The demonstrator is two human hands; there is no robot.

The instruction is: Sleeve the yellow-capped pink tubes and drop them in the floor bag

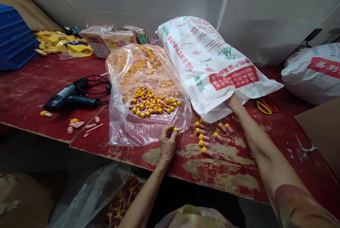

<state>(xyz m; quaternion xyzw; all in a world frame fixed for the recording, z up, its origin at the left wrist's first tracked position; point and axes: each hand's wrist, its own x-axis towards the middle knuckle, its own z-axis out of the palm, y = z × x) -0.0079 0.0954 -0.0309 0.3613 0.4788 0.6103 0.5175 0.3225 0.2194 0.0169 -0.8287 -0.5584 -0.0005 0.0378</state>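
Note:
Between the fingers of my left hand (168,142) is a small pink tube with a yellow cap (179,129), just over the near edge of a clear plastic bag (120,129). Many such yellow-capped tubes (148,104) lie in that bag. My right hand (235,102) reaches into the mouth of a large white sack (196,58) with red and green print; its fingers are hidden inside. Between my hands, several yellow-capped tubes in clear sleeves (208,152) rest on the worn red table (186,164).
A dark heat gun (66,97) with its cord lies left, near loose pink pieces (77,124). Behind are yellow items (53,42), a blue crate (16,36) and boxes (117,38). Rightward are yellow-and-red-handled scissors (265,107), another white sack (313,72) and cardboard (321,132).

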